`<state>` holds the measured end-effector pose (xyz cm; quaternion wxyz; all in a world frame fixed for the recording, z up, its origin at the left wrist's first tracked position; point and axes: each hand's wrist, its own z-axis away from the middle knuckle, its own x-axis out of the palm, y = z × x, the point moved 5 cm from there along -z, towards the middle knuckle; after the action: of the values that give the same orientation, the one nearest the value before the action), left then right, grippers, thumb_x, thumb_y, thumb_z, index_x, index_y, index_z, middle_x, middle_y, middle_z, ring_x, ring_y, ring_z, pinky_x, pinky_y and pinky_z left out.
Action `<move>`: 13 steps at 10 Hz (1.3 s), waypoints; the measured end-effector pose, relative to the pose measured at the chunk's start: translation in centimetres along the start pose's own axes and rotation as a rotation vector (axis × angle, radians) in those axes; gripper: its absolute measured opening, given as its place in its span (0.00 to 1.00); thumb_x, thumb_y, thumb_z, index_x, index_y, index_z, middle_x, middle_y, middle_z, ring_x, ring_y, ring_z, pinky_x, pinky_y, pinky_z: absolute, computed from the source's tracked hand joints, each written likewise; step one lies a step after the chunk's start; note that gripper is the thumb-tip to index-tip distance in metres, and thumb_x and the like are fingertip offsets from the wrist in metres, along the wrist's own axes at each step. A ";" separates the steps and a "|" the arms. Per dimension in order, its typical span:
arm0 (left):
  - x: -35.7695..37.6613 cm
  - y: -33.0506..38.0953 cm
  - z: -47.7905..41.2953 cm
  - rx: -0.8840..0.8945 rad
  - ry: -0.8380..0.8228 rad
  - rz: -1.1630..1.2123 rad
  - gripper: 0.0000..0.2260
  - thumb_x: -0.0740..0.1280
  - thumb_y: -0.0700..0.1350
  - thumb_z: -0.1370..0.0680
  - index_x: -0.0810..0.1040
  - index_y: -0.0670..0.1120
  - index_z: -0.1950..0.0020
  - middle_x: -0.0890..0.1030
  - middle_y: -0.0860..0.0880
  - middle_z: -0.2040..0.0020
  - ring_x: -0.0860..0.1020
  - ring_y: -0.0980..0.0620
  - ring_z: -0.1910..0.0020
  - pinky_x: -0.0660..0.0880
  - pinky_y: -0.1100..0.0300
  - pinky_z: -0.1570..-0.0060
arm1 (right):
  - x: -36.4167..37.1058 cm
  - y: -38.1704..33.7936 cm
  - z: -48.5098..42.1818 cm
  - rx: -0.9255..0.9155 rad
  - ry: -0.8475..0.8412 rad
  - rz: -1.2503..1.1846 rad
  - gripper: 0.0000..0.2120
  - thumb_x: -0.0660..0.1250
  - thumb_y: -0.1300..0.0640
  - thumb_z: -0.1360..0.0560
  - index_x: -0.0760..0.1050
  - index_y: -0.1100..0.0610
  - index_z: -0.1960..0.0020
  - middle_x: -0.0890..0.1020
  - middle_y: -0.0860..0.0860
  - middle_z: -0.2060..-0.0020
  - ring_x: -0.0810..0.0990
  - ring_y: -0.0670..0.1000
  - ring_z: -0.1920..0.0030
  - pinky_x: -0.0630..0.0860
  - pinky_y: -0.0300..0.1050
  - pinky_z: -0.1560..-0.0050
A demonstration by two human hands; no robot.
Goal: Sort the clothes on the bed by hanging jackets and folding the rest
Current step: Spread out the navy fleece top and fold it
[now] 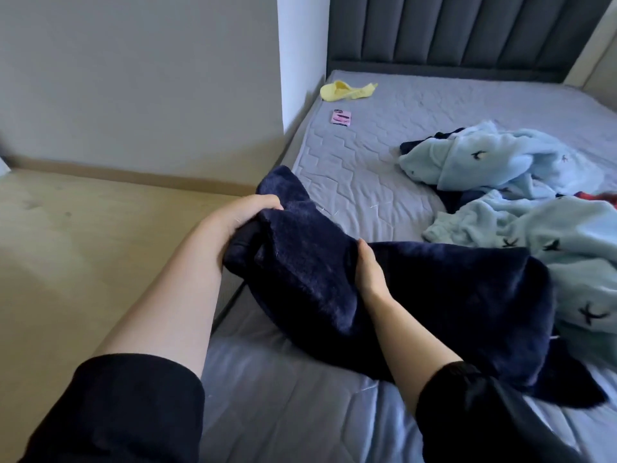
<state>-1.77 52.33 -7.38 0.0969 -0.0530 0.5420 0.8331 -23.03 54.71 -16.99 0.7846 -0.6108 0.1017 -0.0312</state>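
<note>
A dark navy fleece garment (434, 295) lies across the near left part of the grey mattress (350, 168), one end lifted over the bed's left edge. My left hand (243, 215) grips that lifted end, fingers curled over the fabric. My right hand (369, 269) holds the garment's middle, thumb on top and fingers hidden underneath. To the right lies a heap of light blue fleece clothes (521, 182) with small dark prints; a bit of red cloth (597, 197) shows within it.
A yellow garment (347, 91) and a small pink item (341, 117) lie near the mattress's far left corner. The dark padded headboard (467, 31) runs along the back. Left of the bed are a wooden floor (83, 245) and a grey wall (133, 78).
</note>
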 end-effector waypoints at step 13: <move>30.4 2.8 6.6 1.098 -0.110 -1.357 0.23 0.49 0.57 0.20 0.69 0.52 0.29 0.65 0.52 0.26 0.56 0.48 0.25 0.48 0.46 0.29 | -27.3 -1.0 -2.0 -0.045 0.216 0.369 0.06 0.72 0.56 0.27 0.80 0.59 0.58 0.81 0.50 0.64 0.79 0.48 0.60 0.73 0.41 0.53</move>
<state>-31.93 60.46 -8.05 0.6097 -0.2700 0.7126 0.2183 -50.07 57.33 -13.12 0.7477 -0.5922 0.2961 0.0501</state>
